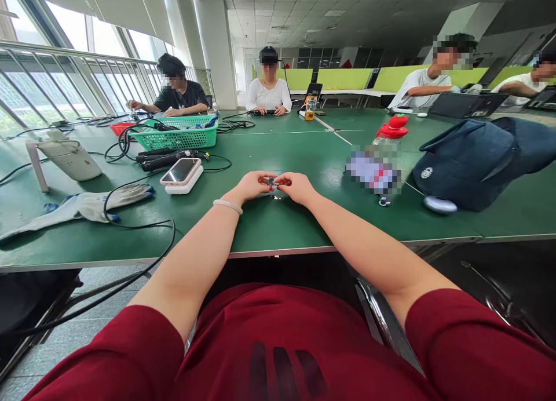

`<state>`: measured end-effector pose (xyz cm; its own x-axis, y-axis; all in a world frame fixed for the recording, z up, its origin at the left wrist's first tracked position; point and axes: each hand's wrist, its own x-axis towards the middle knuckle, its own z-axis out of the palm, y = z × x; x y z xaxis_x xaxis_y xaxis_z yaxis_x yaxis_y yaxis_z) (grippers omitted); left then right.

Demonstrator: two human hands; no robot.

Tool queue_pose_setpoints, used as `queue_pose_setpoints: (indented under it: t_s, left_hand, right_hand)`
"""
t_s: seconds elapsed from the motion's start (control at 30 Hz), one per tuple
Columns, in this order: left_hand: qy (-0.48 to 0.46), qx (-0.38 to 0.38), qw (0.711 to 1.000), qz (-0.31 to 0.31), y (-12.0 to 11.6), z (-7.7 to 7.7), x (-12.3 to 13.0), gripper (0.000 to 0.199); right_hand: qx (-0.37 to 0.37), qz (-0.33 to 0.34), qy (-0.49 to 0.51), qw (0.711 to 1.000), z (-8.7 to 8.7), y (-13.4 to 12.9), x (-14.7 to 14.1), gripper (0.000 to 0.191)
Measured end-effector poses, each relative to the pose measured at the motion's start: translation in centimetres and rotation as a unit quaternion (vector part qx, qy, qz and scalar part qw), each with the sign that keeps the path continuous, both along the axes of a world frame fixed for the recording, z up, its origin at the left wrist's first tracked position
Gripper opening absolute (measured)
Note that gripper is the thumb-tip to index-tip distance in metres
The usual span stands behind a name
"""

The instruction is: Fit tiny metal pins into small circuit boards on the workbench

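My left hand (254, 185) and my right hand (297, 188) meet just above the green table (243, 230), fingertips almost together. Between them is a small dark-and-silver piece (271, 181), too tiny to name. The left fingers pinch it from one side. On the other side the right thumb and fingers are closed at its edge. A few shiny specks (276, 198) show on the tabletop just below the hands. A pale bangle (228, 206) circles my left wrist.
Left of my hands lie a phone (182, 172) on a white case, a work glove (87, 206), a looping black cable (171, 239) and a green basket (176, 135). Rightward are a red-lidded bottle (392, 128), a blurred packet (373, 172) and a navy bag (469, 163). Several people sit beyond.
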<state>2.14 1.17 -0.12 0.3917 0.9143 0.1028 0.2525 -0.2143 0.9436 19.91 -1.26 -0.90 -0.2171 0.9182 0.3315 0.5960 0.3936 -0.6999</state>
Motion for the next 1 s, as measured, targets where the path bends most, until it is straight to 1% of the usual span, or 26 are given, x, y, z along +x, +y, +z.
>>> queue_pose_setpoints:
  t_s: [0.1, 0.23, 0.37, 0.53, 0.7, 0.77, 0.87, 1.0]
  left_hand:
    - [0.001, -0.011, 1.000, -0.004, -0.09, 0.00, 0.05, 0.049]
    - [0.001, -0.023, 1.000, -0.003, -0.30, 0.08, 0.14, 0.047]
    - [0.009, -0.017, 1.000, -0.003, -0.47, 0.23, 0.24, 0.047]
    - [0.027, 0.014, 1.000, -0.008, -0.41, 0.21, 0.14, 0.047]
    - [0.083, 0.101, 0.991, -0.015, -0.28, 0.17, -0.17, 0.048]
    - [0.103, 0.120, 0.987, -0.012, -0.25, 0.16, -0.22, 0.047]
    - [0.115, 0.129, 0.985, -0.012, -0.30, 0.15, -0.19, 0.047]
    - [0.089, 0.112, 0.989, -0.027, -0.62, 0.35, -0.09, 0.050]
  right_hand:
    - [0.003, -0.023, -0.009, 1.000, 0.19, -0.09, 0.07, 0.016]
    - [0.017, -0.039, -0.026, 0.999, 0.27, -0.08, 0.15, 0.022]
    - [0.026, -0.042, -0.032, 0.998, 0.13, 0.09, 0.17, 0.024]
    - [0.027, -0.046, -0.036, 0.998, 0.03, 0.10, 0.14, 0.027]
    - [0.039, -0.040, -0.041, 0.998, 0.01, 0.11, 0.10, 0.028]
    - [0.047, -0.040, -0.053, 0.997, -0.03, 0.14, 0.09, 0.031]
    - [0.052, -0.047, -0.065, 0.995, -0.11, 0.18, 0.12, 0.032]
    - [0.056, -0.040, -0.053, 0.996, -0.08, 0.05, 0.19, 0.030]
